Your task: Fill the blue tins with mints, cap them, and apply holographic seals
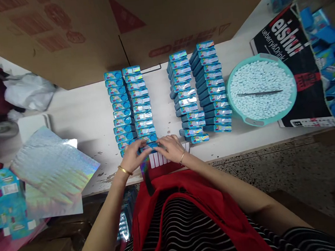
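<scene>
Holding one small blue box (149, 146) at the near edge of the white surface (88, 120), the left hand (134, 156) and right hand (170, 148) both grip it. Rows of blue boxes (131, 105) stand right behind, and a round teal bowl of white pellets (261, 89) sits well apart.

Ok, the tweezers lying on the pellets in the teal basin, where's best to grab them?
Probably at the middle of the tweezers, coming straight down from above: they lie flat across the pellets, so nothing crowds them, and the teal basin rim blocks any sideways approach.
</scene>
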### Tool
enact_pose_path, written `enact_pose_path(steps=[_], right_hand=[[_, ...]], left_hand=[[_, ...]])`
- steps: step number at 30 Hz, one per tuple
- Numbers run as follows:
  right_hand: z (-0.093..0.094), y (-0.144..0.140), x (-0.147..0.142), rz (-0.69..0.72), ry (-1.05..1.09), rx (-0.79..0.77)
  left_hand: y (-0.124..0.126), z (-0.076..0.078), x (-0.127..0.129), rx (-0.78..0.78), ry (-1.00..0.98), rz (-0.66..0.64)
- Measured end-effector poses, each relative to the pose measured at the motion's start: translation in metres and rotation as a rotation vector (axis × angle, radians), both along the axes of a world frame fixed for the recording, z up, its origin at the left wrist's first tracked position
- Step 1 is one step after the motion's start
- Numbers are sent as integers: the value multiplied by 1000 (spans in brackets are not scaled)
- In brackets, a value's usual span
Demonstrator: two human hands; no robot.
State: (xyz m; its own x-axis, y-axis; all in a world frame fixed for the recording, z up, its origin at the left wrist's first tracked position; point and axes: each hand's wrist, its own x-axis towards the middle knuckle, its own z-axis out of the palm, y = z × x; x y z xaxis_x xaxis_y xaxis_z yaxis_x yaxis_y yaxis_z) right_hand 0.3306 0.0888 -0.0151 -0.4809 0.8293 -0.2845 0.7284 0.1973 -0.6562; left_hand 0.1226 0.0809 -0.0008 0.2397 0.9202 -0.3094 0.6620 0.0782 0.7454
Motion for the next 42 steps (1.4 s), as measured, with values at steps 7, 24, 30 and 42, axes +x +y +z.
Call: enact_pose_path(steps=[7, 24, 30, 42], right_hand=[[18, -25, -7, 113, 26, -31], [67, 84, 66, -169, 332, -255], [57, 102, 94, -145, 197, -125], [45, 73, 76, -404, 348, 33]], left_hand=[[-32, 14, -6, 25, 122, -210], [39, 40, 80, 578, 137, -69], [44, 37, 102, 591, 100, -45], [24, 40, 60, 52, -513, 826]])
